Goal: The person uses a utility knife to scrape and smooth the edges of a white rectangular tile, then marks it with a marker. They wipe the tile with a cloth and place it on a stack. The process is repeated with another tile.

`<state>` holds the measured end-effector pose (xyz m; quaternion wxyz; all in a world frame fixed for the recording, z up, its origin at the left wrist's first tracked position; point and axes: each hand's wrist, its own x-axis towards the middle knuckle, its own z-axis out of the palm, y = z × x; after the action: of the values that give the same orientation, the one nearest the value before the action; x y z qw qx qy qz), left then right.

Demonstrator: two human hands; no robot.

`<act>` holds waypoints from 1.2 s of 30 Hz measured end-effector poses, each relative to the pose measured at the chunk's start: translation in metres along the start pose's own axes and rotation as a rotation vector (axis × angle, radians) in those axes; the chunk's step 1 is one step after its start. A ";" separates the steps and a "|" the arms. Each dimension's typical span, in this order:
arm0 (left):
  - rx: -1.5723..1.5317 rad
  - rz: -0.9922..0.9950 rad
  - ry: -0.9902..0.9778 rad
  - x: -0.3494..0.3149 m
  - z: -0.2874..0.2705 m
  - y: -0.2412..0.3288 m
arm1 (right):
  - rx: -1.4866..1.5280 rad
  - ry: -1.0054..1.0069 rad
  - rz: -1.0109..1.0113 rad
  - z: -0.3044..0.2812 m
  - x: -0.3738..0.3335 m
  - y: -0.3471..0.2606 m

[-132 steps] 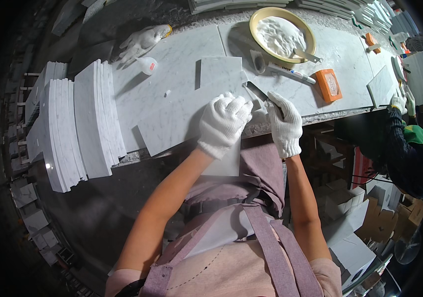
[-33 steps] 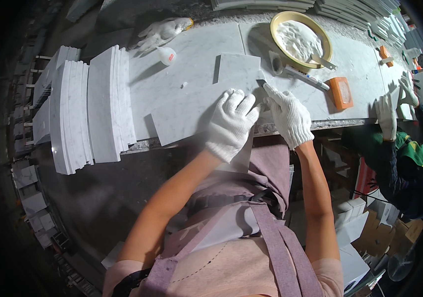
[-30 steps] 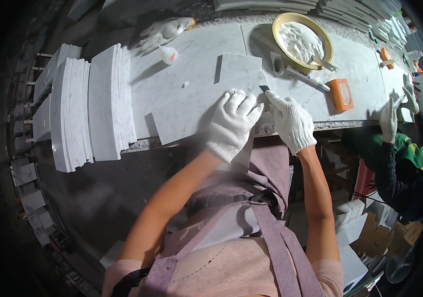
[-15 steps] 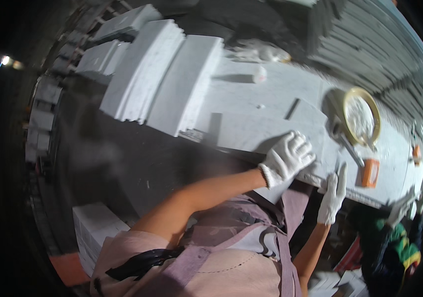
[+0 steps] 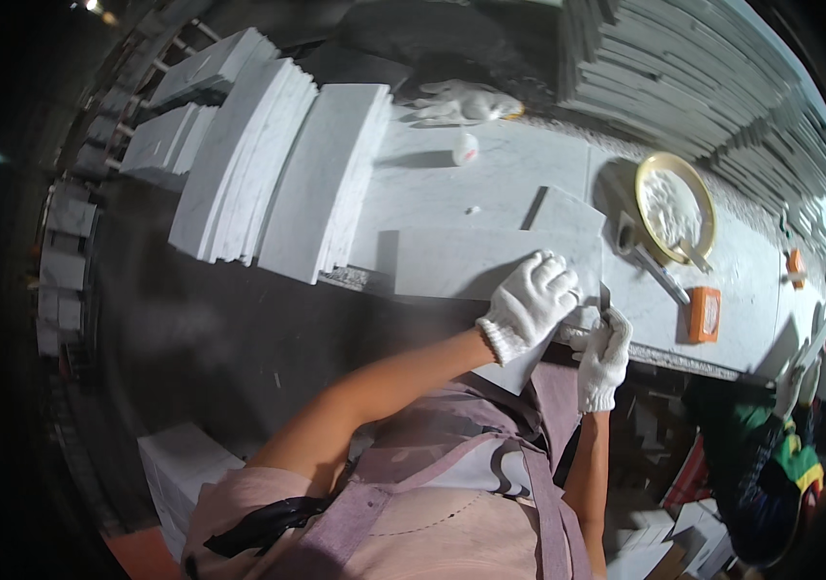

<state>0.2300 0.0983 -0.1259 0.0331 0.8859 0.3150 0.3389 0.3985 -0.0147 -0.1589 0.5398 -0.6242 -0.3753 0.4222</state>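
My left hand (image 5: 534, 302), in a white knit glove, lies on a pale grey marble tile (image 5: 461, 259), its fingers stretched over the tile's right part. At the tile's right end is my right hand (image 5: 604, 360), gloved the same way, with its fingers closed together at the edge. A thin dark sliver shows above its fingertips; whether it is a tool or an edge I cannot make out. Behind the long tile lies a smaller tile piece (image 5: 567, 211). A putty knife or similar handled tool (image 5: 661, 275) rests to the right of both hands.
A yellow bowl of white paste (image 5: 669, 205) and an orange box (image 5: 705, 314) stand at the right. Stacked tiles (image 5: 326, 174) line the left. A white bottle (image 5: 466, 150) and loose gloves (image 5: 466, 102) lie at the back. Another person's gloved hand (image 5: 792, 382) works at far right.
My right hand has moved left to the tile's right end and its fingers have closed. My left hand stays flat on the tile. The whole view has shifted a little.
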 end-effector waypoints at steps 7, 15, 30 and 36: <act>0.003 -0.411 0.088 0.000 -0.042 -0.053 | 0.105 -0.032 -0.172 0.003 0.000 0.016; 0.142 -0.831 0.175 0.015 -0.042 -0.170 | 0.023 -0.009 -0.216 0.005 0.001 0.020; -0.011 -0.541 0.086 0.039 -0.029 -0.160 | -0.309 0.168 -0.259 0.013 -0.004 -0.010; 0.243 0.080 -0.023 0.045 -0.038 -0.116 | -0.332 0.226 -0.319 0.016 -0.004 -0.015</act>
<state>0.1703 0.2118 -0.1023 -0.0844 0.8990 0.3178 0.2893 0.3820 -0.0108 -0.1442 0.5283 -0.6803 -0.4704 0.1918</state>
